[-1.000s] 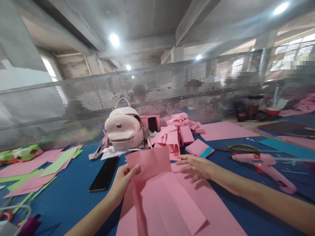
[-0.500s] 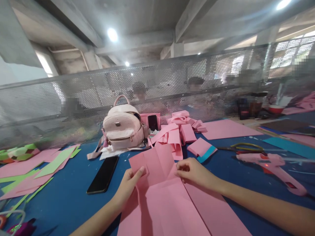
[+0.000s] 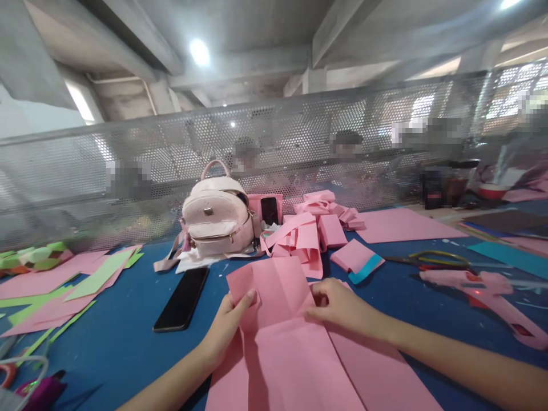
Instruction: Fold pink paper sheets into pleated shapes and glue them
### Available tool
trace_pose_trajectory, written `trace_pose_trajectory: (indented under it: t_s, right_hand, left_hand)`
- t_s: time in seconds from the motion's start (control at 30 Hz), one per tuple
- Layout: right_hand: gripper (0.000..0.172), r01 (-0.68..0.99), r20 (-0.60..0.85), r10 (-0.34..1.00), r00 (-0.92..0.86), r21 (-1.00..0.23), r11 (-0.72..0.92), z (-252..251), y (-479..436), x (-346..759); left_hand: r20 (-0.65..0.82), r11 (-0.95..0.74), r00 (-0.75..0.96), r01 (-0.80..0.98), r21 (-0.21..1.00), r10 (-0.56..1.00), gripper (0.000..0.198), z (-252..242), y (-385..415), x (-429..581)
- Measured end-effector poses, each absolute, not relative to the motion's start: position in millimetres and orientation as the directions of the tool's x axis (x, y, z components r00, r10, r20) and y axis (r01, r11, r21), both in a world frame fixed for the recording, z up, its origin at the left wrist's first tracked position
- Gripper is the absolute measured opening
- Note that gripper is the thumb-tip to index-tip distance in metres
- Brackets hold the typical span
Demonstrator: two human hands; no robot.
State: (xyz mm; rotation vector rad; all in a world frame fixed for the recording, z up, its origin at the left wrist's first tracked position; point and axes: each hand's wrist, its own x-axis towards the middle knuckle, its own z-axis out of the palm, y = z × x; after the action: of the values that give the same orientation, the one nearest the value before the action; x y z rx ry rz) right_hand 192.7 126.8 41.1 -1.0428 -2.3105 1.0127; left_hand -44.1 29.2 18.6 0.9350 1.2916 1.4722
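A creased sheet of pink paper (image 3: 291, 354) stretches from the near edge of the view up between my hands, its far part raised and bent along fold lines. My left hand (image 3: 233, 319) grips its left edge, thumb on top and fingers behind. At the right edge my right hand (image 3: 338, 302) is closed on the paper, with thumb and curled fingers at the fold. Beneath lies another pink sheet (image 3: 377, 365), showing to the right. Just beyond the paper sits a heap of folded pink paper pieces (image 3: 303, 240).
A black phone (image 3: 182, 299) and a pale backpack (image 3: 218, 220) stand left of centre. On the right lie a pink glue gun (image 3: 483, 291), yellow-handled scissors (image 3: 440, 260) and a pink-and-blue folded piece (image 3: 357, 260). Green and pink sheets (image 3: 98, 274) cover the left. A perforated metal screen (image 3: 171, 165) rises behind.
My right hand has shifted its hold, its thumb now lower along the paper's right edge. My left hand keeps its grip. The view has turned slightly left.
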Motion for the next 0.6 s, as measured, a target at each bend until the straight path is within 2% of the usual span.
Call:
trace_pose_trajectory:
  t_s: [0.1,0.3,0.6]
  right_hand:
    - [0.012,0.440,0.021,0.737,-0.675,-0.790,0.426,36,124,193]
    - [0.012,0.372,-0.007,0.695,-0.719,-0.849,0.376,31,117,190]
    - [0.010,0.412,0.032,0.761,-0.648,-0.826,0.385,24,119,189]
  left_hand:
    - [-0.052,-0.006,-0.282,-0.199,0.980,0.958,0.042,18,29,-42]
    - [-0.050,-0.007,-0.252,-0.221,0.975,0.967,0.041,17,29,-42]
    - [0.030,-0.052,-0.195,-0.106,0.993,0.980,0.039,19,26,-47]
